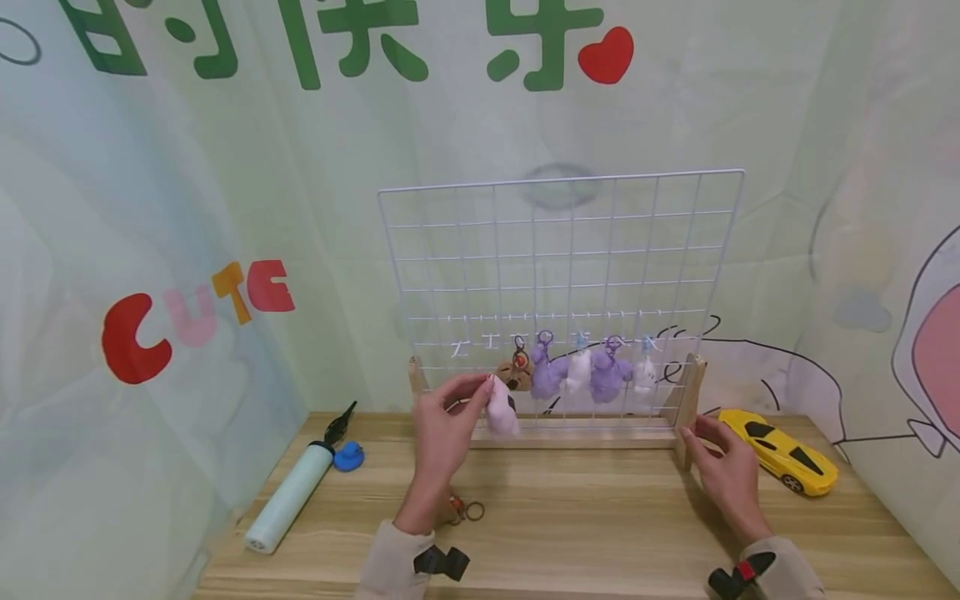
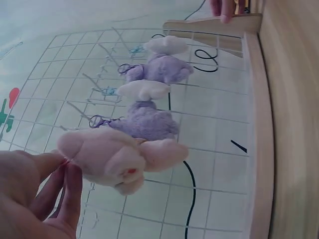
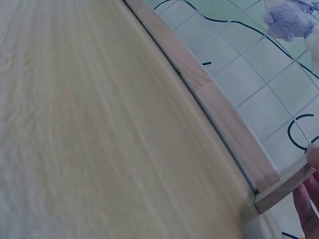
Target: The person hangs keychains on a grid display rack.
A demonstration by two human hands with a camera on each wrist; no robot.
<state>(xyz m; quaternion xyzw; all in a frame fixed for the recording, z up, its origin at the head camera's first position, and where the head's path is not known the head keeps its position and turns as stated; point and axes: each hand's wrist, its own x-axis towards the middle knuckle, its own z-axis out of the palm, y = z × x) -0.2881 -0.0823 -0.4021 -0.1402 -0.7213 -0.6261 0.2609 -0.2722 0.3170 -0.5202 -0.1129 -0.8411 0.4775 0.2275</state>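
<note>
Between thumb and fingers my left hand [image 1: 442, 421] pinches the top of a small pale pink plush toy [image 2: 102, 154], which hangs in front of the white wire grid rack [image 1: 562, 179]. At the rack's right end, my right hand [image 1: 726, 471] holds the wooden side post [image 3: 284, 190] with thumb and fingers. A brown plush keychain [image 1: 506, 377] hangs on the grid, partly behind the pink toy. To its right hang a purple plush [image 1: 549, 377], a white plush [image 1: 578, 371], another purple plush [image 1: 609, 379] and another white plush [image 1: 644, 377].
A yellow toy car [image 1: 783, 454] stands to the right of my right hand. Leftward lie a pale green pump [image 1: 292, 500] with a black nozzle and a blue rubber duck [image 1: 348, 456]. Beside my left wrist, a metal ring [image 1: 475, 511] lies on the wooden table [image 1: 585, 517]. Bare hooks [image 1: 460, 347] project from the grid's left side.
</note>
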